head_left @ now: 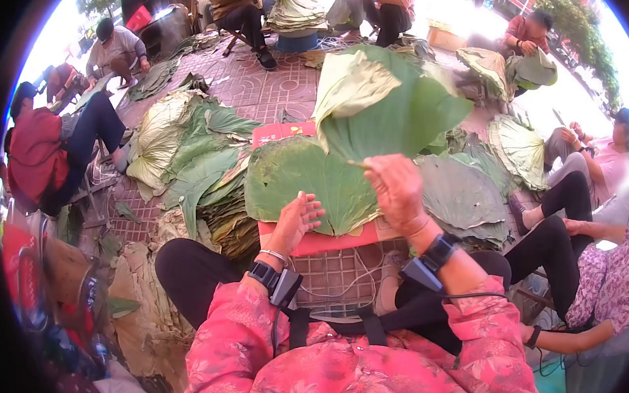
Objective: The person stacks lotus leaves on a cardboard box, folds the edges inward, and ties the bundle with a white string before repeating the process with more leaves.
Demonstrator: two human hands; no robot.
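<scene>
My right hand (pixel 397 191) is closed, pinching the short stem at the near edge of a large green lotus leaf (pixel 410 111). That leaf stands raised and slightly blurred beyond the hand, with a pale, dry fold (pixel 354 86) turned over on its left. Below it, another broad lotus leaf (pixel 292 180) lies flat over a red board (pixel 317 245) in front of my knees. My left hand (pixel 298 223) hovers by the near edge of this flat leaf, fingers apart and holding nothing.
Heaped lotus leaves (pixel 204 156) lie to the left, and greyish leaves (pixel 462 191) spread on the right. A white cord (pixel 342 292) runs over the tiled ground by my feet. Several people sit around, one in a red top (pixel 34 152) at the left.
</scene>
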